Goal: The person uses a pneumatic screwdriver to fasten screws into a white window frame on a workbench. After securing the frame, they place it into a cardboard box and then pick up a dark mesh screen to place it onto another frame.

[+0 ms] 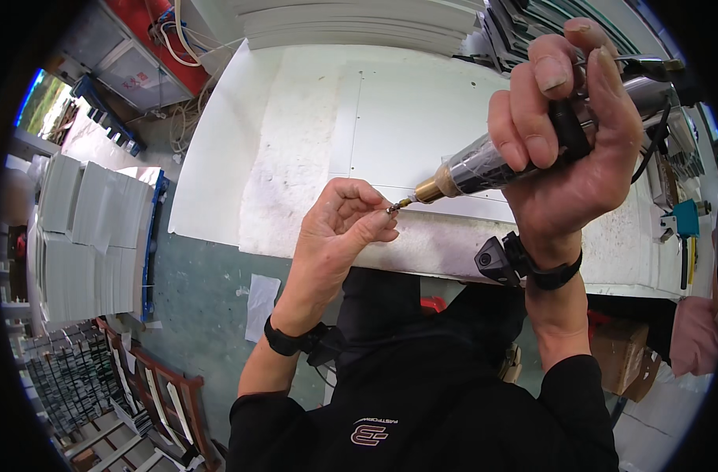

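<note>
My right hand (pixel 575 177) is wrapped round the grip of a silver power screwdriver (pixel 485 161) with a brass-coloured nose. The tool slants down to the left, and its bit ends at my left fingertips. Between thumb and forefinger, my left hand (pixel 335 224) pinches a small metal screw (pixel 392 210) at the bit's tip. Both hands are above the near edge of the worktable. Behind them lies a flat white panel (pixel 422 118) with small dark holes along its left side. How the screw sits on the bit is too small to tell.
The worktable (pixel 284 157) has a pale, worn padded top. White sheets (pixel 351 31) are stacked along its back, with dark-edged panels (pixel 524 39) at back right. A teal-handled tool (pixel 684 219) hangs near the right edge. Stacked white panels (pixel 99 236) stand on the floor at left.
</note>
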Demonstrator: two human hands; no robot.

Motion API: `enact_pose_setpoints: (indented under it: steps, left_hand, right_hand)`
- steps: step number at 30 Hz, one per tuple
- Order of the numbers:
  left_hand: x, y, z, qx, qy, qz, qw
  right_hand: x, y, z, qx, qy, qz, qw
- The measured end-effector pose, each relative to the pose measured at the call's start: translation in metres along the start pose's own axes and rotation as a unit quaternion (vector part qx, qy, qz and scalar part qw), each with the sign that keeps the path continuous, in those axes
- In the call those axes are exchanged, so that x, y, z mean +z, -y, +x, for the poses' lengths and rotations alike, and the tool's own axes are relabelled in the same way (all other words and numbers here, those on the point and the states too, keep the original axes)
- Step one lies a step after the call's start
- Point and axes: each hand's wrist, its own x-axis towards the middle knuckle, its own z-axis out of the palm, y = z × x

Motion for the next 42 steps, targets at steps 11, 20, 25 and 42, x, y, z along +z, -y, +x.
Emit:
enact_pose_setpoints:
  steps: [11, 20, 25, 42]
  left_hand:
    - [-0.002, -0.007, 0.002, 0.007, -0.014, 0.008, 1.0]
    - [-0.019, -0.02, 0.027, 0.169, -0.028, 0.387, 0.906]
    - [-0.023, -0.014, 0.029, 0.144, -0.025, 0.421, 0.895]
    - [-0.04, -0.008, 0.024, 0.313, 0.013, 0.588, 0.746]
  right_hand:
    - [0.025, -0.005, 0.011, 0.032, -0.153, 0.024, 0.987]
    - [0.048, -0.025, 0.039, 0.17, -0.096, -0.096, 0.976]
    - [0.044, -0.046, 0.033, 0.162, -0.037, -0.112, 0.98]
    - [0.03, -0.076, 0.026, 0.16, 0.041, -0.187, 0.968]
